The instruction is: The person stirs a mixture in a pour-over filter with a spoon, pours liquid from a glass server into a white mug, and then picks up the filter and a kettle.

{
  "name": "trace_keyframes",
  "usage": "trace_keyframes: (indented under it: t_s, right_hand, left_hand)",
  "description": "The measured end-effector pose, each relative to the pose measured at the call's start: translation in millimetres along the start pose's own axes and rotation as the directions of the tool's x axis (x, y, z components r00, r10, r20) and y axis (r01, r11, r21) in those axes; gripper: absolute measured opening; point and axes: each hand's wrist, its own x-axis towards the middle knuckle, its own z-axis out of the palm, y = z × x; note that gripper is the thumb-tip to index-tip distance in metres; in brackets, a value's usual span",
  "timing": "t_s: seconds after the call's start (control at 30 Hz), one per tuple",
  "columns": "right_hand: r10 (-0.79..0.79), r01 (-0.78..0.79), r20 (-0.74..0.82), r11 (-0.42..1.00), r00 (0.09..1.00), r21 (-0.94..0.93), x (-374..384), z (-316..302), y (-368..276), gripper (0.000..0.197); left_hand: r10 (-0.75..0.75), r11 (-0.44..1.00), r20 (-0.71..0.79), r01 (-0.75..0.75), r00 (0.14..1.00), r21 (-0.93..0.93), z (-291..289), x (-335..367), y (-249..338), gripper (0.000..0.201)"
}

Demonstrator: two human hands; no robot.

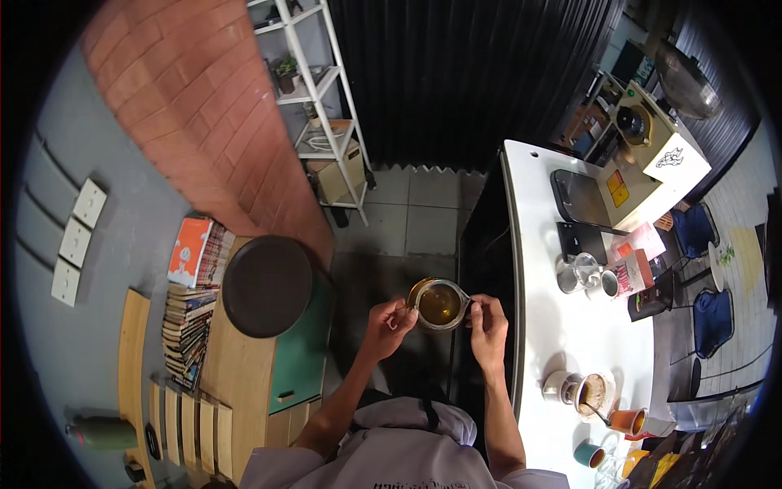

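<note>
A round glass vessel [440, 305] with amber liquid is held in front of the person's body, above the floor. All clock directions are taken from this vessel. The left hand [391, 324], at 8 o'clock, is closed narrowly, with thumb and fingers gripping the near side of the rim. The right hand [486, 324], near 4 o'clock, pinches the opposite side with its fingertips; whether it takes a handle there, I cannot tell.

For holding well, both hands should keep equal height, so that the liquid surface stays level. The grip should be firm but gentle, because wet glass could slip, and the glass may also be warm. Slow, small movements of the wrists would be safer than quick ones. The edge of the white table [533, 269] is near at 3 o'clock, so the right elbow needs attention. The dark round tray [267, 286] lies well apart, at 9 o'clock.
</note>
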Motion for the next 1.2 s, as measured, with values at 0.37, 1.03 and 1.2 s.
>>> trace_keyframes:
  t_s: [0.37, 1.03, 1.2]
  right_hand:
    - [-0.213, 0.213, 0.273, 0.977, 0.938, 0.032, -69, 49, -44, 0.034]
    - [-0.394, 0.250, 0.805, 0.917, 0.443, 0.311, -186, 230, -82, 0.089]
    - [-0.419, 0.216, 0.881, 0.902, 0.222, 0.375, -205, 305, -77, 0.086]
  left_hand:
    - [-0.016, 1.000, -0.098, 0.016, 0.995, 0.000, -58, -85, 44, 0.039]
    - [-0.056, 0.998, -0.739, 0.027, 0.671, -0.051, -168, -281, 74, 0.029]
    - [0.037, 0.999, -0.863, 0.006, 0.503, 0.046, -208, -320, 40, 0.030]
